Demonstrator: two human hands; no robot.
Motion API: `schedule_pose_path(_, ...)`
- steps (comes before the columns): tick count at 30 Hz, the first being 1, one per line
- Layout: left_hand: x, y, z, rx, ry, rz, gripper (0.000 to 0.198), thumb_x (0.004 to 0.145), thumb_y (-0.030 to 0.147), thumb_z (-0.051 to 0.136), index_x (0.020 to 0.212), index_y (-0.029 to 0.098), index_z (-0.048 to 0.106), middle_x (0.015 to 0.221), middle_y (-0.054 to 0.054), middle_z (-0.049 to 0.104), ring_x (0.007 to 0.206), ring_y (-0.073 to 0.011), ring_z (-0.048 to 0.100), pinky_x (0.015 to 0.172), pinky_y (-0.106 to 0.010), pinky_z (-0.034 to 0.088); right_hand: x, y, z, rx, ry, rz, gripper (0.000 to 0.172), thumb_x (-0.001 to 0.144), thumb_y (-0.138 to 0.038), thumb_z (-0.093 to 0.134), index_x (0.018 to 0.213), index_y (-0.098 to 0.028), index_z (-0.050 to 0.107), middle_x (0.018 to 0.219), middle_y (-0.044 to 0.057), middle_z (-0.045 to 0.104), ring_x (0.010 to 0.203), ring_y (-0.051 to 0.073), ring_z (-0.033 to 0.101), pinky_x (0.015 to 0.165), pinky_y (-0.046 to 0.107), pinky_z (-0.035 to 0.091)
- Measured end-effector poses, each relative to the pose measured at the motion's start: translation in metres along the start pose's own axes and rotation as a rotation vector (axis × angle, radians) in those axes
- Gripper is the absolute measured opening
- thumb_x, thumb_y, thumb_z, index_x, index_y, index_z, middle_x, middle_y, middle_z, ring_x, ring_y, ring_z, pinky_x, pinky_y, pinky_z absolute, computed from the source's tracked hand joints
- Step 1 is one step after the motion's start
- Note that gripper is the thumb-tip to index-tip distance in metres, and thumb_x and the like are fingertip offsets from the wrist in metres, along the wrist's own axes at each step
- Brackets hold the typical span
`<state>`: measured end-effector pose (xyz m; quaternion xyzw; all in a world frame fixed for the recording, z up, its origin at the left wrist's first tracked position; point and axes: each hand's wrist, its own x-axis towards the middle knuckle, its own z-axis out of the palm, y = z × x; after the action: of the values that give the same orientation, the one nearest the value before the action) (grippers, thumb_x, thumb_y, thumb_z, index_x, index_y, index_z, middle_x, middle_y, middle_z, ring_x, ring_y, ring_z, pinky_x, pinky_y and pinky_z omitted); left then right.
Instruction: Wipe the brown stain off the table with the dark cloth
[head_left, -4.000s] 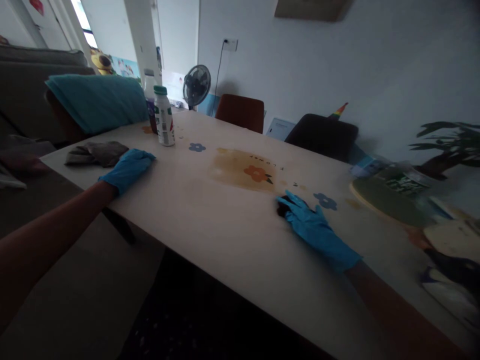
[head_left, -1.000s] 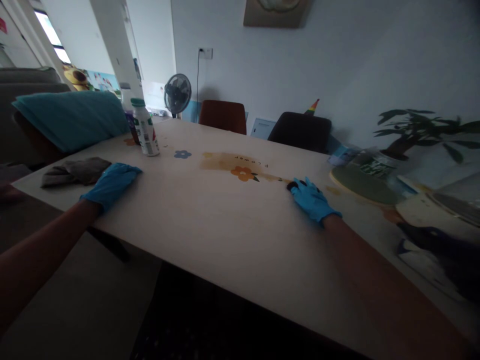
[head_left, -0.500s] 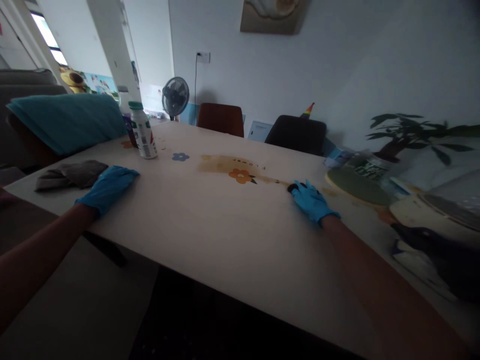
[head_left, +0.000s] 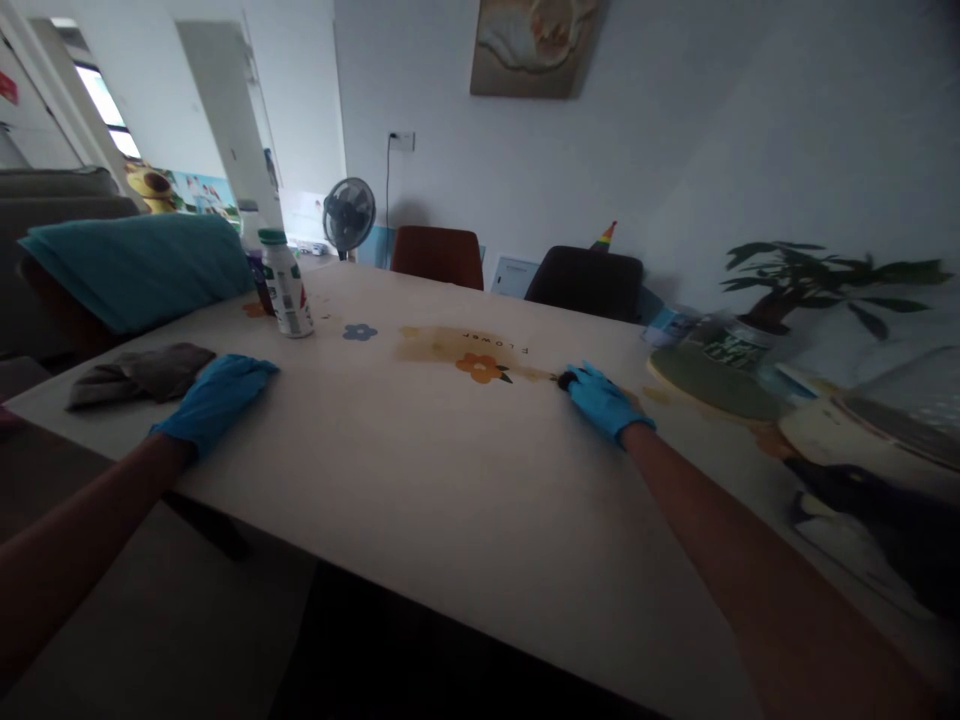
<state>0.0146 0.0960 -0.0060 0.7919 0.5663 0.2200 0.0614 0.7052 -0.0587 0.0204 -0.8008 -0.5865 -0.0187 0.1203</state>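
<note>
While both gloved hands lie on the table [head_left: 420, 470], the surroundings crowd its far and right edges. Upper left of frame: a teal cushion [head_left: 135, 265], and before it a white bottle [head_left: 285, 283] with a green cap, upright, with a darker bottle just behind it. A grey cloth [head_left: 139, 372] lies crumpled at the left edge, just beside the left hand [head_left: 214, 398]. Upper centre: a fan [head_left: 349, 215], a brown chair [head_left: 436, 256], a black chair [head_left: 585, 283]. Right of frame: a round green board [head_left: 712, 385], a potted plant [head_left: 810, 275] and blurred clutter.

Writing: "FLOWER" printed on the tabletop, upside down, beside an orange flower print [head_left: 480, 367]. Bottle label unreadable.

Table surface smooth, pale cream, with blue and orange flower prints and a yellowish-brown patch near centre. Gloves blue, thin, rubbery.

Left hand: flat, palm down, fingers together, holding nothing. Right hand [head_left: 602, 402]: fingers curled over a small dark thing [head_left: 566, 379], pressed to the table at the right end of the patch; what it is, cannot tell.
</note>
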Motion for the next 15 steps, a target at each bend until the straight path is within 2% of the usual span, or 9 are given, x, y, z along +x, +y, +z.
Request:
schedule_pose_path(6,-0.002,0.005,-0.001,-0.015,-0.006,-0.027,0.077,0.095,0.054,0.043,0.139,0.009,0.087,0.15,-0.022,0.084,0.144,-0.0413,0.076,0.144,-0.055,0.05,0.02,-0.055,0.007,0.133,-0.079,-0.043,0.073,0.105,-0.017,0.055,0.176,-0.013,0.074,0.183,0.019,0.066,0.175,0.036,0.058,0.15,0.048,0.041)
schedule_pose_path(11,-0.003,0.01,-0.003,-0.035,0.006,-0.044,0.071,0.095,0.053,0.044,0.135,0.014,0.089,0.146,-0.019,0.086,0.143,-0.042,0.076,0.144,-0.057,0.05,0.035,-0.114,0.023,0.24,-0.105,-0.173,0.073,0.098,-0.009,0.06,0.167,-0.023,0.083,0.178,0.011,0.073,0.174,0.035,0.06,0.149,0.052,0.044)
schedule_pose_path(15,-0.005,0.018,-0.007,-0.054,0.005,-0.069,0.068,0.095,0.051,0.045,0.131,0.016,0.091,0.145,-0.019,0.087,0.145,-0.0421,0.076,0.144,-0.057,0.051,0.037,-0.165,0.034,0.32,-0.114,-0.292,0.071,0.1,-0.006,0.062,0.164,-0.026,0.085,0.175,0.009,0.075,0.17,0.035,0.065,0.148,0.051,0.047)
